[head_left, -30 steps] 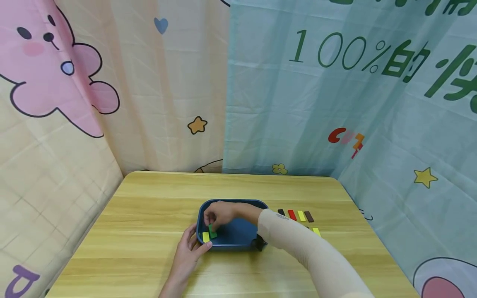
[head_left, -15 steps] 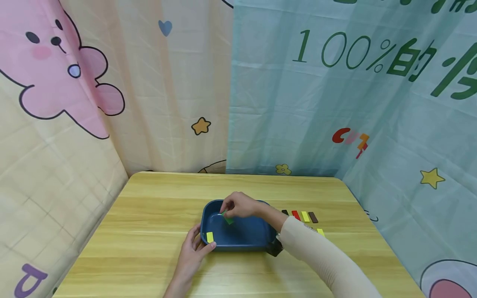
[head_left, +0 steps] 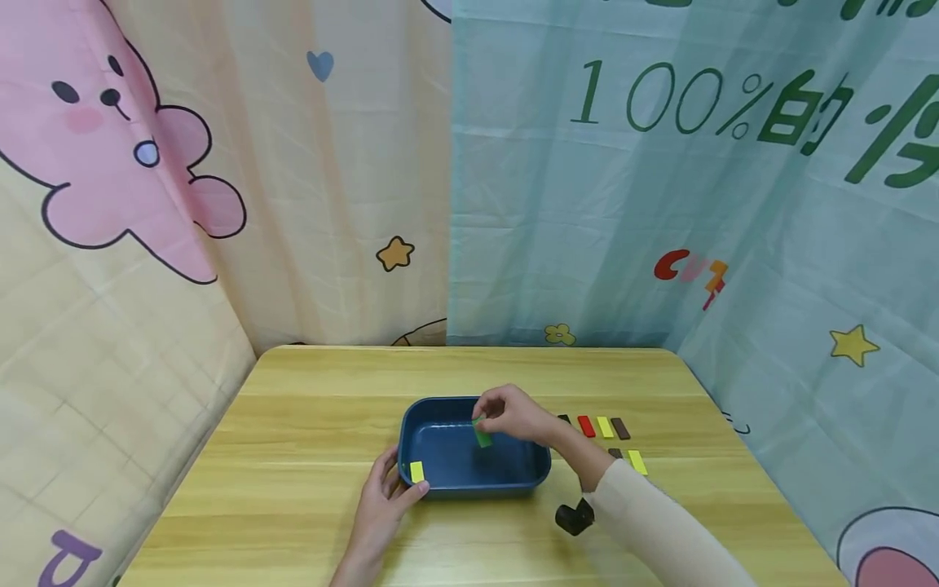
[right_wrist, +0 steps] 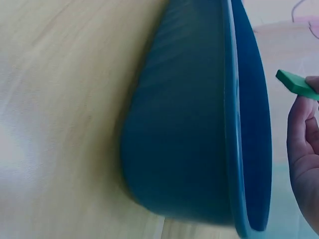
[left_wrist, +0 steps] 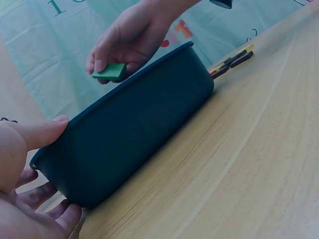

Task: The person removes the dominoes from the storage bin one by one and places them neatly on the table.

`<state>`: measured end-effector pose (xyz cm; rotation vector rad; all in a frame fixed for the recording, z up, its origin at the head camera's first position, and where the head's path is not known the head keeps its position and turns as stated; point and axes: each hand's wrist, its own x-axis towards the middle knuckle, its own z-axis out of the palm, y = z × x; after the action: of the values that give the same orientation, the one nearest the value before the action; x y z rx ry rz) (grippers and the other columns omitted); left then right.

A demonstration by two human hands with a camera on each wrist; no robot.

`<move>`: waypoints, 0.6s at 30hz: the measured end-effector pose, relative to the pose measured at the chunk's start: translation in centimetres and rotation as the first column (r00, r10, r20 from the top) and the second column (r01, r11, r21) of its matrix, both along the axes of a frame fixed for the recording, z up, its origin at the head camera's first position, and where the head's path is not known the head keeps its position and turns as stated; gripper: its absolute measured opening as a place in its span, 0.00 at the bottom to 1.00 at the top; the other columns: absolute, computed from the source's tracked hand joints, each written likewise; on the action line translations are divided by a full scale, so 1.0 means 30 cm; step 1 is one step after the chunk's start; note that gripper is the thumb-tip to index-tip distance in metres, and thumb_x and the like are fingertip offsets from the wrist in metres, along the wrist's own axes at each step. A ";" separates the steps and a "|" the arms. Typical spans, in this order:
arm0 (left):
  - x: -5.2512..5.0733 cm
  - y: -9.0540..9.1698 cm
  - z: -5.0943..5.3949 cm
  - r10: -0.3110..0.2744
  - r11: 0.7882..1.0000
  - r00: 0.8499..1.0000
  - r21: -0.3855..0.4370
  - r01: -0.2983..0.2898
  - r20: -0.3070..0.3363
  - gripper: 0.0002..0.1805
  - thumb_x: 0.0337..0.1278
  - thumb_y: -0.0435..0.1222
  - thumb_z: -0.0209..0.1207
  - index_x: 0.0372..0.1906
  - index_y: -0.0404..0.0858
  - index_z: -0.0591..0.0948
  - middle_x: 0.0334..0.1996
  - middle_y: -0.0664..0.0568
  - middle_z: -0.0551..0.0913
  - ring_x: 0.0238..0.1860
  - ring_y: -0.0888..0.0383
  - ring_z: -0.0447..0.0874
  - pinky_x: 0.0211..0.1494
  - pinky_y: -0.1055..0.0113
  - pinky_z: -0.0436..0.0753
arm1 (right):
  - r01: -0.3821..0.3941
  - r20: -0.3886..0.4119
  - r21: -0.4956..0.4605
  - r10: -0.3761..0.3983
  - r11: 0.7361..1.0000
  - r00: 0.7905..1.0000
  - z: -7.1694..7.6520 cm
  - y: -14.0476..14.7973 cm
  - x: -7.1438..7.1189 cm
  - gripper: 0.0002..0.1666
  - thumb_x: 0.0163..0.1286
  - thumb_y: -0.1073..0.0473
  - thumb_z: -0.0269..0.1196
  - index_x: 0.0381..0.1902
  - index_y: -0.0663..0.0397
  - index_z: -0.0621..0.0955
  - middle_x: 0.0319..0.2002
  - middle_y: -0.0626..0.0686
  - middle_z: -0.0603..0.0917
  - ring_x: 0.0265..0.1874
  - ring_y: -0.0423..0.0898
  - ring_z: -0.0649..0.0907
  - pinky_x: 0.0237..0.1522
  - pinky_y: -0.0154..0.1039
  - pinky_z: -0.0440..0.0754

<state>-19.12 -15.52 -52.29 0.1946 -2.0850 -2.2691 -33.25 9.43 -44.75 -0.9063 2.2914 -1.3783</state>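
A dark blue rectangular basin (head_left: 477, 492) stands on the wooden table. My left hand (head_left: 383, 499) grips its near left corner, thumb over the rim and the other fingers against the outer wall. Above the basin, my right hand (head_left: 517, 414) pinches a flat green block (head_left: 482, 436) between thumb and fingers. In the left wrist view the green block (left_wrist: 110, 72) shows just above the rim, and the right wrist view also has it clear of the rim. A yellow block (head_left: 416, 471) is in the basin's near left corner, beside my left thumb.
Right of the basin, flat blocks lie on the table (head_left: 293, 424): a red one (head_left: 586, 425), a yellow one (head_left: 605, 427), a brown one (head_left: 620, 428) and several others, partly behind the right forearm. Printed curtains (head_left: 352, 179) hang behind the table's far edge.
My right hand has lifted the green block from beside the yellow one and carried it rightward above the basin. The left hand keeps its grip on the corner.
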 end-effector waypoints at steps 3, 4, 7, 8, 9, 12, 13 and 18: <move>-0.003 0.007 -0.001 0.002 1.000 1.000 -0.003 -0.002 0.008 0.48 0.59 0.31 0.73 0.80 0.35 0.59 0.78 0.34 0.59 0.75 0.36 0.62 0.73 0.49 0.70 | 0.035 0.030 -0.036 -0.034 0.999 0.999 -0.002 0.044 0.017 0.03 0.70 0.67 0.68 0.41 0.60 0.87 0.34 0.51 0.84 0.32 0.47 0.80 0.39 0.47 0.85; -0.001 0.005 -0.002 0.006 1.000 1.000 -0.004 -0.006 0.012 0.48 0.59 0.31 0.73 0.79 0.35 0.59 0.77 0.35 0.59 0.75 0.36 0.62 0.74 0.49 0.70 | 0.044 0.049 -0.046 -0.042 0.998 0.998 -0.003 0.053 0.023 0.04 0.70 0.67 0.68 0.41 0.60 0.87 0.34 0.52 0.84 0.33 0.48 0.79 0.40 0.50 0.86; 0.001 0.002 -0.002 0.010 1.000 1.000 -0.007 -0.009 0.015 0.48 0.58 0.32 0.73 0.79 0.35 0.60 0.77 0.35 0.59 0.75 0.37 0.62 0.74 0.49 0.69 | 0.065 0.109 -0.069 -0.058 0.995 0.992 -0.002 0.082 0.043 0.06 0.71 0.66 0.68 0.43 0.64 0.86 0.34 0.53 0.84 0.33 0.49 0.80 0.43 0.54 0.88; 0.002 0.002 -0.002 0.007 1.000 1.000 -0.009 -0.007 0.011 0.48 0.58 0.32 0.73 0.79 0.35 0.59 0.77 0.35 0.59 0.75 0.36 0.62 0.74 0.49 0.69 | 0.073 0.129 -0.077 -0.063 0.994 0.990 -0.004 0.093 0.048 0.07 0.71 0.66 0.68 0.43 0.65 0.86 0.34 0.54 0.83 0.34 0.49 0.80 0.44 0.53 0.88; 0.002 0.002 -0.001 0.006 1.000 1.000 -0.009 -0.006 0.008 0.48 0.58 0.32 0.73 0.79 0.35 0.59 0.77 0.35 0.59 0.75 0.37 0.62 0.74 0.50 0.69 | 0.081 0.150 -0.088 -0.067 0.993 0.986 -0.006 0.105 0.052 0.08 0.71 0.66 0.68 0.44 0.67 0.86 0.35 0.54 0.83 0.34 0.49 0.81 0.45 0.53 0.88; 0.002 0.001 0.000 0.001 1.000 1.000 -0.013 -0.001 -0.006 0.49 0.58 0.33 0.74 0.80 0.35 0.59 0.77 0.34 0.59 0.75 0.36 0.62 0.73 0.50 0.70 | 0.106 0.194 -0.121 -0.081 0.987 0.978 -0.016 0.142 0.063 0.09 0.71 0.66 0.68 0.44 0.68 0.85 0.35 0.55 0.84 0.34 0.50 0.83 0.45 0.49 0.89; 0.002 0.001 0.001 0.000 1.000 1.000 -0.014 0.000 -0.010 0.49 0.58 0.33 0.73 0.80 0.35 0.59 0.77 0.34 0.59 0.75 0.36 0.62 0.73 0.50 0.70 | 0.113 0.202 -0.133 -0.085 0.985 0.976 -0.020 0.154 0.066 0.09 0.71 0.66 0.68 0.44 0.68 0.85 0.35 0.55 0.84 0.35 0.51 0.83 0.45 0.48 0.89; -0.001 0.001 -0.002 -0.001 1.000 1.000 -0.018 0.001 -0.005 0.48 0.59 0.31 0.72 0.80 0.35 0.58 0.77 0.35 0.59 0.74 0.37 0.63 0.73 0.52 0.71 | 0.133 0.231 -0.163 -0.093 0.978 0.968 -0.034 0.205 0.087 0.10 0.72 0.65 0.68 0.46 0.69 0.85 0.37 0.55 0.84 0.37 0.51 0.84 0.48 0.48 0.89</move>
<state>-19.14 -15.48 -52.34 0.1870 -2.1027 -2.2482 -30.65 15.57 -45.77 -0.6387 2.1057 -1.6635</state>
